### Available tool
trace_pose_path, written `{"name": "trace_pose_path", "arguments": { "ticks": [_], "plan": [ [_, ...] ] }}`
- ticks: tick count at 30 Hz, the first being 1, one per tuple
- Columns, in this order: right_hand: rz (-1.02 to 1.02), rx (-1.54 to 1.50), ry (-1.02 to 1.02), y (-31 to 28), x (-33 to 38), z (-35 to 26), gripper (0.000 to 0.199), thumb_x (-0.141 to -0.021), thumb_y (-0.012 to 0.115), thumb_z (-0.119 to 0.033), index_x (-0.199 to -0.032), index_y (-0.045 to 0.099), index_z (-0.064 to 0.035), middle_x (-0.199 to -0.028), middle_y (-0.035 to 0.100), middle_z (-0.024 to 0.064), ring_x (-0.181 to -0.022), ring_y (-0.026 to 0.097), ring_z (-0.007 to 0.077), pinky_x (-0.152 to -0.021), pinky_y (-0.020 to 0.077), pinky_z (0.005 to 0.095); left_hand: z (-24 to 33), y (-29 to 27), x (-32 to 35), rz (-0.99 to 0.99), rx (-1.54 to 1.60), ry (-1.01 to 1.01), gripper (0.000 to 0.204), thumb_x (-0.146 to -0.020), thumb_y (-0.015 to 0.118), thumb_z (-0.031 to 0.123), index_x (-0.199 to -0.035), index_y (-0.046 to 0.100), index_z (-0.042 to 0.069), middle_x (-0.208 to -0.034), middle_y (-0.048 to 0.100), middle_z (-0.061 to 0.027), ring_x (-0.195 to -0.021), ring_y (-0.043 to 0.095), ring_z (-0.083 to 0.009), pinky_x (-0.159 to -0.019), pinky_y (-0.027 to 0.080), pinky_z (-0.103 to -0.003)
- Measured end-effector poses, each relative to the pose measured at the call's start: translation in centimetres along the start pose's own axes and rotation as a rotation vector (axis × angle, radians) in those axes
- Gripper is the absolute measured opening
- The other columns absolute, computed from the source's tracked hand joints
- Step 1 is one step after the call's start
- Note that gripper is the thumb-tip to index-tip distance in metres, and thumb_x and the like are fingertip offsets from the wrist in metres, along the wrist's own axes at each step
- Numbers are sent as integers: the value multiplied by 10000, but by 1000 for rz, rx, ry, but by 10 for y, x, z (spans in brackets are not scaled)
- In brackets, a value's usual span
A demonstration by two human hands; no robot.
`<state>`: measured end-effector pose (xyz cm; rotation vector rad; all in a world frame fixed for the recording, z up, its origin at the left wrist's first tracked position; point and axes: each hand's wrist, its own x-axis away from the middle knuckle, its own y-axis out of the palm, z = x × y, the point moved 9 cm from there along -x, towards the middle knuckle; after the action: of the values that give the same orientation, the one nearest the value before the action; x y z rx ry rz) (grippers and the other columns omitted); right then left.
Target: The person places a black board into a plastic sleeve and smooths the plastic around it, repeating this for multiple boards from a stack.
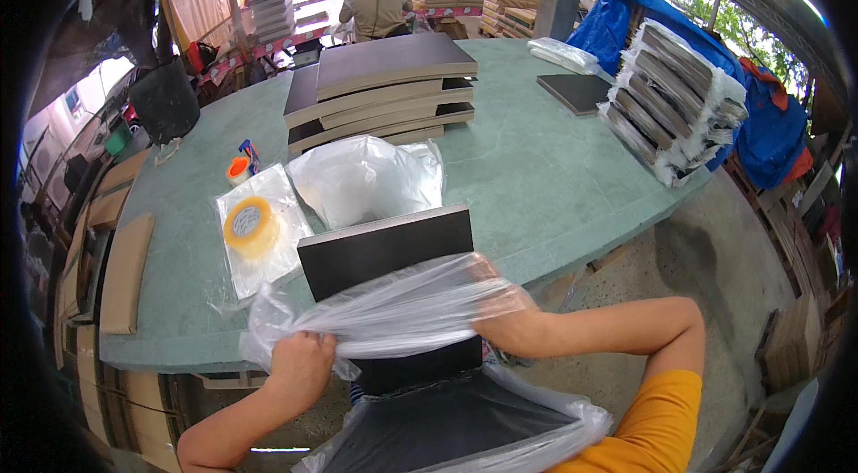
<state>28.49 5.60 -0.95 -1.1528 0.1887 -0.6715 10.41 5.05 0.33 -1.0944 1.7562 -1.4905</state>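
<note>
A black board (393, 249) with a pale edge stands tilted at the near table edge, in front of me. Clear plastic film (402, 308), bunched and stretched, runs across its middle. My left hand (302, 367) is closed on the film's left end. At the board's right side, my right hand (505, 308) grips the film, its fingers partly covered and blurred by it. Below, more clear film lies over a black surface (447, 424) against my body. Just beyond the board sits a crumpled heap of clear plastic (366, 182).
A wide tape roll (246, 246) lies on flat plastic bags (259, 281), near an orange tape dispenser (239, 169). Black boards are stacked (393, 66) on the green table (509, 169). A plastic-wrapped bundle (670, 102) leans at the right edge. Beyond, a person (380, 8) sits facing away.
</note>
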Motion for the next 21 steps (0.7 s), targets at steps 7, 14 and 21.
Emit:
{"name": "trace_pose_path", "arguments": {
  "ticks": [7, 14, 21],
  "plan": [
    [-192, -799, -20, -25, -10, 15, 237, -631, 592, -90, -861, 632, -53, -808, 605, 191, -792, 599, 303, -671, 486, 389, 15, 61, 20, -440, 30, 170, 126, -705, 528, 130, -771, 613, 64, -729, 615, -122, -687, 615, -254, -557, 483, -390],
    [715, -1046, 409, -39, 4, 80, 441, -563, 550, 37, -994, 556, -59, -929, 550, 107, -845, 550, 278, -713, 457, 335, -124, 40, 77, 412, 1134, -873, 163, -734, 589, 133, -824, 565, -1, -666, 559, -116, -743, 567, -190, -704, 437, -305],
    [794, -700, 628, 1, 16, 111, 661, -594, 500, 99, -1216, 421, -111, -1220, 391, 145, -1090, 389, 343, -904, 333, 412, -84, -37, -9, 679, 617, -394, 519, -743, 440, -66, -1232, 401, 105, -1172, 426, -151, -920, 527, -283, -764, 436, -342]
  ]
}}
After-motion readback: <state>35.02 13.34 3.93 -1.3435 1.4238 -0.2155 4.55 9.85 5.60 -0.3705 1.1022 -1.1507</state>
